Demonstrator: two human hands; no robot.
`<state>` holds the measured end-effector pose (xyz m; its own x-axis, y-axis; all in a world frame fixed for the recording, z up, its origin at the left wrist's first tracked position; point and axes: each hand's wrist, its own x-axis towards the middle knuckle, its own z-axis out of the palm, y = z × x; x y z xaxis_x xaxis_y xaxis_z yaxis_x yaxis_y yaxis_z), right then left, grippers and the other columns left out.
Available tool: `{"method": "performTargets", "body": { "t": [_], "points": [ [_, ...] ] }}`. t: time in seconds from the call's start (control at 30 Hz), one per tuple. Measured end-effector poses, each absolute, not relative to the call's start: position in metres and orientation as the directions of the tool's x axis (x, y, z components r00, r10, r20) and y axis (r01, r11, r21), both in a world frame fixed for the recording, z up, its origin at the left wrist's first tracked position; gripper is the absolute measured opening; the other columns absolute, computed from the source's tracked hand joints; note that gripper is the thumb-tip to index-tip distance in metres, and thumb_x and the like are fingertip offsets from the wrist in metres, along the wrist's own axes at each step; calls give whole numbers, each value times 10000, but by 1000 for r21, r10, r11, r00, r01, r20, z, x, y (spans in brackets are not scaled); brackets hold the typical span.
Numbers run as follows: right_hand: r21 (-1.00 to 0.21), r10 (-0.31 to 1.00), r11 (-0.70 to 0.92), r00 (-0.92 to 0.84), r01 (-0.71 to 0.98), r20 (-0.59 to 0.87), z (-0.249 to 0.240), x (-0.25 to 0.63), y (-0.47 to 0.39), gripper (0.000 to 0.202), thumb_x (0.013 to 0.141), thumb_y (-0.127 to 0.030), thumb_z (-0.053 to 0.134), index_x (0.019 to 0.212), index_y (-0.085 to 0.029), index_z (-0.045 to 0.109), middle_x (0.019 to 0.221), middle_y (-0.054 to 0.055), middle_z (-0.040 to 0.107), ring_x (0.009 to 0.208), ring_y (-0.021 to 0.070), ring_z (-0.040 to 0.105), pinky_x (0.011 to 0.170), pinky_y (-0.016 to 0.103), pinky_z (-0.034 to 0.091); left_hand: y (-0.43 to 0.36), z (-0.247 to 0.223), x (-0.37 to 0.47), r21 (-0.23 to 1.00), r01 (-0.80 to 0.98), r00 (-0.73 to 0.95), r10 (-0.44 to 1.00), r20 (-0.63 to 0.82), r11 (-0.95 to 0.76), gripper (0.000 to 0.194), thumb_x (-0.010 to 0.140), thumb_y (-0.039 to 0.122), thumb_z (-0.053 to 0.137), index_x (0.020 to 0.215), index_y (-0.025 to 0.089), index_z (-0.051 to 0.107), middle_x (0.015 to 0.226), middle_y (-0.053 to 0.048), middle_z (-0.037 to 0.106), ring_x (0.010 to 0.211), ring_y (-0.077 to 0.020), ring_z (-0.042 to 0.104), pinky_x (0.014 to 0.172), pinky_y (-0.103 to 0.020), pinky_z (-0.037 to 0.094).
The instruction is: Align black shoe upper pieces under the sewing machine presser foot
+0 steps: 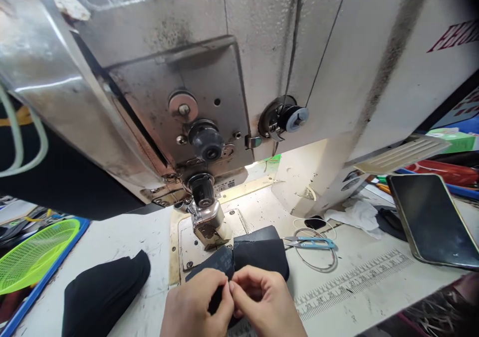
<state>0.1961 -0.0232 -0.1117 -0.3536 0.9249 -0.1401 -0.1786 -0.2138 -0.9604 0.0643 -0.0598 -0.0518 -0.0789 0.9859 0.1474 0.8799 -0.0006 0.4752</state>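
Note:
Both hands meet in front of the sewing machine (213,222), pinching dark fabric pieces at their shared edge. My left hand (200,302) is closed, thumb and forefinger gripping the left piece (217,262), which has faint light markings. My right hand (264,297) is closed too, its thumb and forefinger together against the left fingertips at the edge of the right black fabric piece (260,254). What lies exactly between the fingertips is too small to make out. The fabric reaches up beside the presser foot area. Its lower part is hidden by my hands.
Another black fabric piece (105,294) lies to the left, near a green basket (37,257) in a blue tray. On the right are blue thread snips (316,242), a wire loop, a ruler scale (355,277) on the table and a propped phone (436,220).

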Motion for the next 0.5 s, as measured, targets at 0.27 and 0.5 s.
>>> {"method": "performTargets", "body": {
  "t": [0.27, 0.5],
  "points": [
    [-956, 915, -206, -387, -207, -114, -121, 204, -27, 156, 713, -278, 658, 667, -183, 543, 541, -44, 557, 484, 113, 538, 502, 214, 400, -24, -27, 51, 692, 653, -195, 951, -239, 308, 144, 792, 108, 530, 678, 196, 539, 521, 77, 488, 510, -111, 499, 497, -213, 326],
    [-939, 893, -267, -422, -217, -157, -133, 275, -42, 343, 629, -422, 694, 594, -241, 404, 459, -97, 344, 395, 74, 302, 412, 214, 292, -13, -43, 38, 705, 570, -145, 896, -420, 422, 191, 944, 195, 642, 765, 149, 595, 633, 69, 583, 592, -110, 632, 580, -248, 531]
  ]
}}
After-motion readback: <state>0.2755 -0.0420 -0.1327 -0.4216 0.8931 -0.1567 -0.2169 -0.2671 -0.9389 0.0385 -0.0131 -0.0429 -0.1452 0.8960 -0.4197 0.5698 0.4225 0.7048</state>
